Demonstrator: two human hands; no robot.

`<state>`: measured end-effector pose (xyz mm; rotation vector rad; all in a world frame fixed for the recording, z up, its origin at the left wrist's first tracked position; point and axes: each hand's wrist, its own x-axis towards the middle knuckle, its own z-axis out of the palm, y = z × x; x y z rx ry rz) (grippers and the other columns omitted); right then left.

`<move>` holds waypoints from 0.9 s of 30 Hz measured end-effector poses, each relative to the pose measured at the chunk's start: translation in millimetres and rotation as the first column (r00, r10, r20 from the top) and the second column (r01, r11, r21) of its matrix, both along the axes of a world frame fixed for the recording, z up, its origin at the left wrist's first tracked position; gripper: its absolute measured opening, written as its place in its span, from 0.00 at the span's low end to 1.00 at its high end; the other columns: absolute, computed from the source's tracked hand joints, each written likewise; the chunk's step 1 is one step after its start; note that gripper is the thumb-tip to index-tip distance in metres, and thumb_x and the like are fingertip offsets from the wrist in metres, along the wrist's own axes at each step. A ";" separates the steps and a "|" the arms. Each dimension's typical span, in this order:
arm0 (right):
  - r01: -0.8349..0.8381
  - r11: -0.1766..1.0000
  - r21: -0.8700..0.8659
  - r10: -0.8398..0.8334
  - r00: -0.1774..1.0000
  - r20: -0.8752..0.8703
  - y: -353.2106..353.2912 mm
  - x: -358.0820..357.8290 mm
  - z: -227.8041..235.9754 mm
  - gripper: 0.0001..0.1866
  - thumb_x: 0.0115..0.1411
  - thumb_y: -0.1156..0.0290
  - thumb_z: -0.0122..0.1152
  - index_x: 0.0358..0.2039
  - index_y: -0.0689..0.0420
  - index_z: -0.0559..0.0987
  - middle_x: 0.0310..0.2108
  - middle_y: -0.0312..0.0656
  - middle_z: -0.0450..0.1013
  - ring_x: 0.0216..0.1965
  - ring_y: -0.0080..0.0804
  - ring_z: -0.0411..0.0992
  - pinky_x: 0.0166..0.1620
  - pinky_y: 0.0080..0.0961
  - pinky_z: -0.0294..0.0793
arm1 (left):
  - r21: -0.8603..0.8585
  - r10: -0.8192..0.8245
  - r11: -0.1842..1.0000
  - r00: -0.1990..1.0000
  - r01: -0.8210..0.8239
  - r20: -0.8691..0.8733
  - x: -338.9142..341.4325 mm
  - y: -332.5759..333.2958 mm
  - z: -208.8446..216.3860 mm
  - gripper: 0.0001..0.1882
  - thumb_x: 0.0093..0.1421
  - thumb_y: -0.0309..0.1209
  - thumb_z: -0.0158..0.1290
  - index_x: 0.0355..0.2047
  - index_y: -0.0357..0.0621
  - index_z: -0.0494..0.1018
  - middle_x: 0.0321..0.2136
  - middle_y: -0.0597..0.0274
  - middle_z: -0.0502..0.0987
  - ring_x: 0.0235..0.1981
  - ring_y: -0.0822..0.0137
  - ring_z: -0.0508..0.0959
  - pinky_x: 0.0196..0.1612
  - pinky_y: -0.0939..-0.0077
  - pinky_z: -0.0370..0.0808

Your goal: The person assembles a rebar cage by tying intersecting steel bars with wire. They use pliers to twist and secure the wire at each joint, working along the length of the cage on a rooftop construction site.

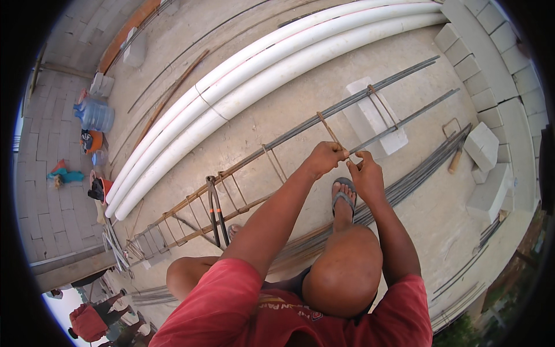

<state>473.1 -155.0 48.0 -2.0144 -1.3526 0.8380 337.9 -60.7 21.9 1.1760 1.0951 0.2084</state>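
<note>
A long rebar cage [289, 134] runs diagonally across the floor, its bars joined by several square stirrups. My left hand [325, 159] is closed in a pinch at the lower end of one rusty stirrup [329, 128], where it meets the near bar [404, 122]. Close beside it, the fingers of my right hand [366, 174] are also pinched together at that joint. What lies between the right fingertips is too small to make out. Orange-and-black handled pincers [214, 209] hang over the cage bars left of my forearm. A pale block [361, 122] supports the cage's far right end.
Thick white pipes [300, 61] lie beyond the cage. Loose rebar [404, 186] is bundled under my raised foot area, near a wooden-handled tool [455, 161]. Pale blocks [481, 144] line the right. A water jug [97, 114] stands far left; another person [89, 321] is at lower left.
</note>
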 end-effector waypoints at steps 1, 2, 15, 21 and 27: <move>-0.038 0.999 -0.033 0.041 0.993 0.108 -8.7 7.4 -7.6 0.07 0.60 0.71 0.57 0.33 0.62 0.75 0.24 0.53 0.74 0.28 0.54 0.75 0.33 0.42 0.72 | 0.014 0.012 1.000 1.000 -0.012 -0.006 0.2 -1.3 1.1 0.15 0.57 0.37 0.57 0.35 0.35 0.78 0.25 0.62 0.76 0.25 0.72 0.72 0.25 0.75 0.67; -0.072 0.995 -0.069 0.085 0.973 0.214 -17.6 10.9 -13.4 0.07 0.60 0.71 0.57 0.34 0.62 0.76 0.25 0.53 0.74 0.28 0.53 0.75 0.33 0.41 0.73 | 0.028 0.024 0.999 1.000 -0.024 -0.011 0.5 -2.2 2.2 0.15 0.57 0.37 0.58 0.34 0.35 0.78 0.24 0.61 0.76 0.25 0.72 0.72 0.25 0.75 0.68; -0.095 0.993 -0.067 0.113 0.928 0.355 2.5 14.0 -19.0 0.11 0.61 0.66 0.52 0.29 0.61 0.76 0.24 0.56 0.75 0.31 0.56 0.75 0.35 0.47 0.73 | 0.089 0.068 0.994 0.997 -0.071 0.032 1.7 -4.3 -21.0 0.15 0.55 0.37 0.59 0.33 0.34 0.78 0.26 0.59 0.77 0.26 0.70 0.73 0.29 0.75 0.71; -0.075 0.986 -0.150 0.027 0.953 -0.301 2.4 4.1 38.3 0.13 0.59 0.67 0.54 0.29 0.66 0.78 0.24 0.59 0.74 0.26 0.51 0.74 0.34 0.39 0.71 | 0.127 0.066 0.990 0.998 -0.067 0.015 3.5 -3.9 -23.6 0.15 0.54 0.36 0.59 0.31 0.33 0.78 0.26 0.59 0.78 0.26 0.71 0.74 0.29 0.75 0.72; -0.260 0.962 -0.081 0.256 0.965 -0.059 9.3 7.6 34.6 0.13 0.58 0.68 0.54 0.34 0.66 0.80 0.28 0.57 0.75 0.29 0.52 0.73 0.37 0.38 0.71 | 0.351 0.108 0.933 0.992 -0.079 -0.065 -7.6 -13.3 -27.3 0.16 0.52 0.38 0.60 0.32 0.36 0.79 0.28 0.51 0.80 0.30 0.58 0.78 0.37 0.64 0.74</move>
